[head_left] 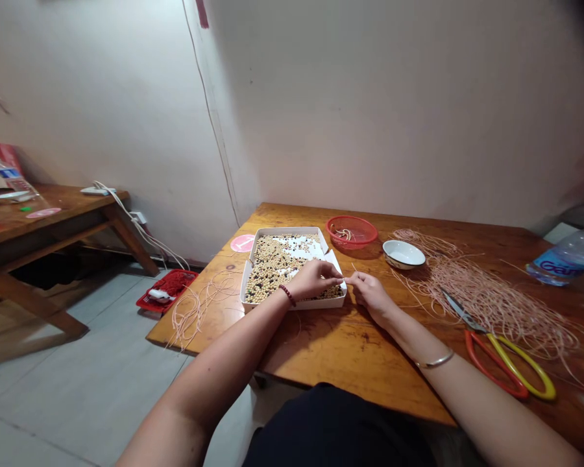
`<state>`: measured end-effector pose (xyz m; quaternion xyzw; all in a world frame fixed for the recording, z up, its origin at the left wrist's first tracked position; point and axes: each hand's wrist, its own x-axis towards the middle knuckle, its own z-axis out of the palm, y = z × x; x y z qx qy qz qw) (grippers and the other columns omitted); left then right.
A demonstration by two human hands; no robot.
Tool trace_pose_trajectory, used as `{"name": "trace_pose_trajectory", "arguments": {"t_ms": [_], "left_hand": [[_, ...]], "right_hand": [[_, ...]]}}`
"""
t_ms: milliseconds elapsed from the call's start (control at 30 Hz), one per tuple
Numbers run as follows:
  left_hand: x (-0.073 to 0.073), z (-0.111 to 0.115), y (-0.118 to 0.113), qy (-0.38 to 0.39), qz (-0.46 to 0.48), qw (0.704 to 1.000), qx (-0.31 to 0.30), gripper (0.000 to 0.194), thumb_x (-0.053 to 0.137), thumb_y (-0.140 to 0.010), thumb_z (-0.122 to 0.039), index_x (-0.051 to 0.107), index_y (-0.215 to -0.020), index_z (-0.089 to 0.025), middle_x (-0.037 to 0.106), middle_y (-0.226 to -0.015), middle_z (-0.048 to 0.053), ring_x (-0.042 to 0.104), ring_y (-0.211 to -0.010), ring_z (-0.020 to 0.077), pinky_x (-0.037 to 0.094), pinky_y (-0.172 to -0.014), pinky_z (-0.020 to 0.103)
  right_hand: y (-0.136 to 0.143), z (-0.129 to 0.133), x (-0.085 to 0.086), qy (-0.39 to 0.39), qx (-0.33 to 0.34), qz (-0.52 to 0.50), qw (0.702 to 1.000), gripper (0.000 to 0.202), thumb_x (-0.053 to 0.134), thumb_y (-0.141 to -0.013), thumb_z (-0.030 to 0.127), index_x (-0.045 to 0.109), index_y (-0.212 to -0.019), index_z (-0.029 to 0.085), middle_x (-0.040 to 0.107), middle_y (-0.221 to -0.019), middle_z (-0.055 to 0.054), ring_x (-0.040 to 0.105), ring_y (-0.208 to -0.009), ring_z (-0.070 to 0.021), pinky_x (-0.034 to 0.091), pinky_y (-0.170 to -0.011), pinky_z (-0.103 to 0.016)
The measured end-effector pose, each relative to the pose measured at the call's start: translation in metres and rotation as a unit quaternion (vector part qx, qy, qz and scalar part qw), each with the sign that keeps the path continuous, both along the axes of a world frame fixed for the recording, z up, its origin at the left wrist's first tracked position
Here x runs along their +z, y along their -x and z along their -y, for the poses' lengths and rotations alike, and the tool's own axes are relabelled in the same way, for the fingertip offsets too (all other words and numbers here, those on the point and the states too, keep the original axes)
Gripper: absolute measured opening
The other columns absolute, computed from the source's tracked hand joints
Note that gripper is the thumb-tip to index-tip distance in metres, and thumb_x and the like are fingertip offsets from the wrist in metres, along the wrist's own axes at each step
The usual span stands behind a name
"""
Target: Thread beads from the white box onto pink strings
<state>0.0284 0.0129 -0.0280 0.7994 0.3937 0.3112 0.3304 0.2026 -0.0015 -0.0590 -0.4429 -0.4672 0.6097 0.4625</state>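
Note:
A shallow white box [244, 290] holds a layer of small tan and black beads [272, 267], with bare white bottom showing in patches. Over its right front corner, my left hand [315, 279] has its thumb and forefinger pinched together. My right hand [370, 293] is closed just outside the box, its fingertips almost meeting the left ones. A thin pale cord end [354, 266] sticks up at the right fingers. Whatever lies between the left fingertips is too small to make out.
Pink cords [496, 298] are heaped on the right, with large scissors [484, 332] lying against them. A white bowl [403, 261] and a red basket [338, 244] stand behind. Loose cord [191, 319] lies left, near the table edge; a bottle [559, 259] is far right.

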Motion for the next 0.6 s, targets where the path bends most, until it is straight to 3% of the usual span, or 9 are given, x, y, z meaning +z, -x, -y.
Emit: {"name": "trace_pose_trajectory", "arguments": {"t_ms": [167, 600], "left_hand": [[0.0002, 0.0003, -0.0001, 0.009, 0.003, 1.000, -0.012, 0.027, 0.062, -0.080, -0.037, 0.068, -0.087, -0.012, 0.071, -0.083, 0.008, 0.064, -0.074, 0.0145, 0.047, -0.068, 0.024], [0.0060, 0.0082, -0.0045, -0.097, -0.078, 0.992, 0.027, 0.023, 0.059, -0.082, -0.037, 0.063, -0.081, -0.014, 0.067, -0.078, 0.005, 0.058, -0.069, 0.0134, 0.042, -0.063, 0.024]], "right_hand": [[-0.0015, -0.0003, -0.0016, -0.001, 0.006, 0.001, 1.000, 0.033, 0.069, -0.064, 0.036, 0.040, -0.059, 0.019, 0.027, -0.041, 0.012, 0.017, -0.035, -0.0018, 0.011, -0.035, -0.019], [-0.0003, 0.0036, 0.0034, 0.009, 0.018, 0.018, 1.000, 0.030, 0.066, -0.065, 0.037, 0.042, -0.061, 0.019, 0.027, -0.041, 0.012, 0.017, -0.035, -0.0017, 0.009, -0.036, -0.019]]}}
